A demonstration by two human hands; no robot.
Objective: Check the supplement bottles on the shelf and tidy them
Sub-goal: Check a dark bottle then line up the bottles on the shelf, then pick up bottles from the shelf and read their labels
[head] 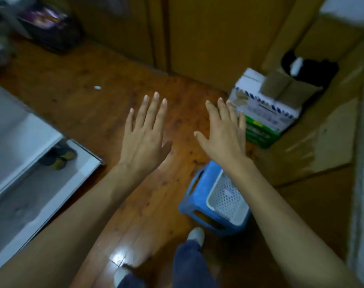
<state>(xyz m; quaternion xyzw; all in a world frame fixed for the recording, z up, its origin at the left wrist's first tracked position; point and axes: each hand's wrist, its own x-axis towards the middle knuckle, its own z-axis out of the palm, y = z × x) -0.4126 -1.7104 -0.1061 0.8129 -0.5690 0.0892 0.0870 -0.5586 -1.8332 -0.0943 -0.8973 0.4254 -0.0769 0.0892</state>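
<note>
Left hand (144,140): grip fully open, fingers straight and slightly spread, palm down, nothing held. Right hand (222,138): grip likewise open flat, thumb splayed toward the left hand, nothing held. Both are held out over the floor (93,113), fingertips pointed away from the body toward the wooden doors (208,38). A gap of bare floor is seen between them.

Location of bottles and shelf cannot be told from this view, so neither heading nor long axis can be given.

The right fingertips are seen overlapping the near edge of a white-and-green carton (264,113); contact cannot be told. A small brown box (289,88) is set on the carton top. Large cardboard (322,132) is leaned at the right.

Under the right forearm a blue stool (199,204) is seen, with a white perforated basket (227,196) on its seat.

At the left, the edge of a white cabinet (21,142) runs diagonally, with slippers (60,156) tucked beneath it.

Open room: a wide strip of floor is bounded by the cabinet edge on the left and the stool and carton on the right, up to the doors. A small white piece (97,87) lies in it, well ahead of the left hand. A dark bag (50,28), blurred, is seen far left.
</note>
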